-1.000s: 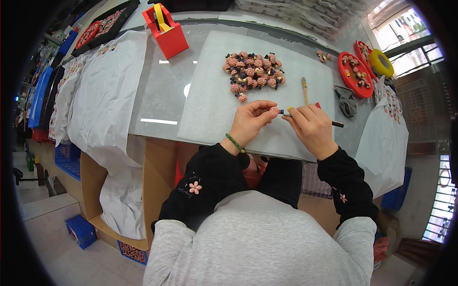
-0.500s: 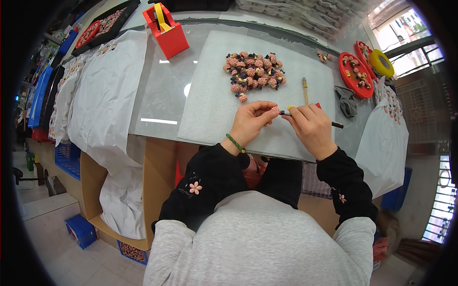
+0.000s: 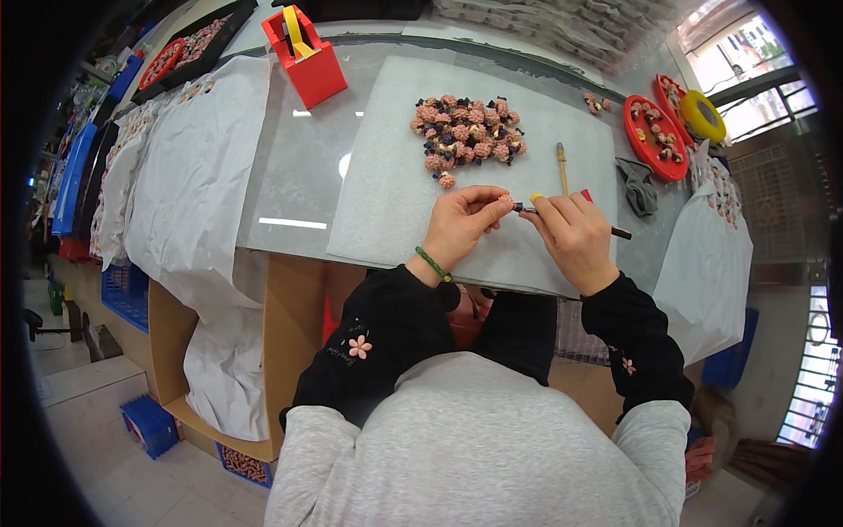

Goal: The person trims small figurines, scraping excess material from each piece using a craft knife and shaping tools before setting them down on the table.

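Note:
My left hand (image 3: 457, 227) pinches a small knobbly pink figurine (image 3: 507, 199) between thumb and fingertips. Its dark blue part points to the right. From that side, my right hand (image 3: 571, 230) grips a slim black-handled brush (image 3: 622, 233), its thin tip touching or nearly touching the dark part. Something yellow covers one right fingertip. Beyond both hands, a cluster of similar pink and dark blue figurines (image 3: 470, 132) lies on a white foam sheet (image 3: 386, 176). A light-handled brush (image 3: 562, 167) rests on the sheet beyond my right hand, with a small red thing partly hidden behind that hand.
A red tape dispenser (image 3: 316, 81) stands back left. At right are a red tray (image 3: 634, 136) with small pieces, a yellow roll (image 3: 702, 118) and a grey cloth (image 3: 638, 188). White sheeting (image 3: 189, 176) hangs left over a cardboard box (image 3: 294, 307).
Both hands keep nearly the same place. The figurine has turned slightly in my left fingers, and the brush has shifted a little against it.

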The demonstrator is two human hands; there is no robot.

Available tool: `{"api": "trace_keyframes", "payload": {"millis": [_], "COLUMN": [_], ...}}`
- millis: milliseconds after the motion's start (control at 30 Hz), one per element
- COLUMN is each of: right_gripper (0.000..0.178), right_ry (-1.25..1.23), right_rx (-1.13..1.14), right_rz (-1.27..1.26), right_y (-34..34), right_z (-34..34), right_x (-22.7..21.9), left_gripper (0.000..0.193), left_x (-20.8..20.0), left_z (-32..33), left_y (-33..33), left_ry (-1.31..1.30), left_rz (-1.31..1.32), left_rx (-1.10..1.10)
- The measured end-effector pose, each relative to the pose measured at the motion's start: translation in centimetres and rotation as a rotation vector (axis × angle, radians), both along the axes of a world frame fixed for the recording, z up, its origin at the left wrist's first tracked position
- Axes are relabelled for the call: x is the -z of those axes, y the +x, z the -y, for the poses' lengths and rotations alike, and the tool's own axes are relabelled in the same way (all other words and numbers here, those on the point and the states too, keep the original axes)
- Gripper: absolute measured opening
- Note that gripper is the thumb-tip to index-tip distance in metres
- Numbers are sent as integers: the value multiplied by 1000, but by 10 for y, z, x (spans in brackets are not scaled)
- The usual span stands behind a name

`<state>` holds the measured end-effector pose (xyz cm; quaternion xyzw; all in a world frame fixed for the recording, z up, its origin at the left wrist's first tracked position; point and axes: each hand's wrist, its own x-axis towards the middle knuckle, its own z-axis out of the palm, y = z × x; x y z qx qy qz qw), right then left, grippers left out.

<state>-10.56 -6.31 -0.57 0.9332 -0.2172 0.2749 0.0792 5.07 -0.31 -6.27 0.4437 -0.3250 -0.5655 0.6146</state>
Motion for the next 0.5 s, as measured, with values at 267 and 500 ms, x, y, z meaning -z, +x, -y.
{"api": "trace_keyframes", "payload": {"millis": [267, 500], "right_gripper": [20, 17], "right_ry": [8, 40], "right_rx": [1, -33], "right_rz": [-19, -17], "right_y": [-1, -1], "right_z": [-1, -3], "right_x": [1, 3], "left_gripper": [21, 21], "left_x": [1, 2], "left_z": [-1, -3], "left_y": [-1, -1], "left_ry": [-3, 13], "left_rz": [-12, -19], "left_rx": [7, -3]}}
